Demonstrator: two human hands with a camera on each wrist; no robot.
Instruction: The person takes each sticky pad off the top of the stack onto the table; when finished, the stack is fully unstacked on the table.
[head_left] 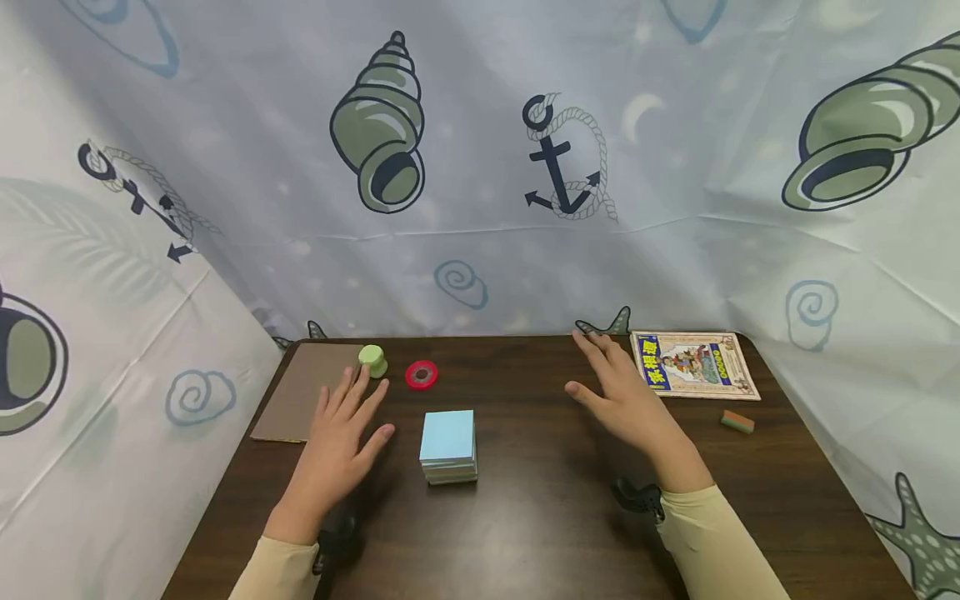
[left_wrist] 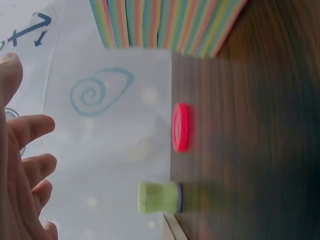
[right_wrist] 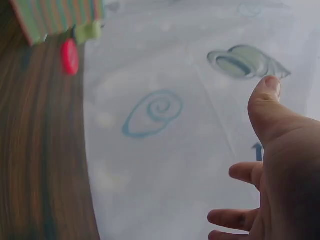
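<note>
Your left hand (head_left: 337,442) and right hand (head_left: 626,392) hover spread, each grip holding nothing, flanking the sticky-note block (head_left: 448,446), leaving it free; the red tape roll (head_left: 422,375) lies behind it.

Not much to read from my end, honestly. The only thing with print on it is the booklet (head_left: 693,364) lying at the far right of the table (head_left: 540,500). It has a blue strip down its left side with yellow characters on it, and more small print round a colourful drawing, but it's all too small and blurry for me to make out a single word. Nothing else I can see carries any lettering, numbers or brand marks.
</note>
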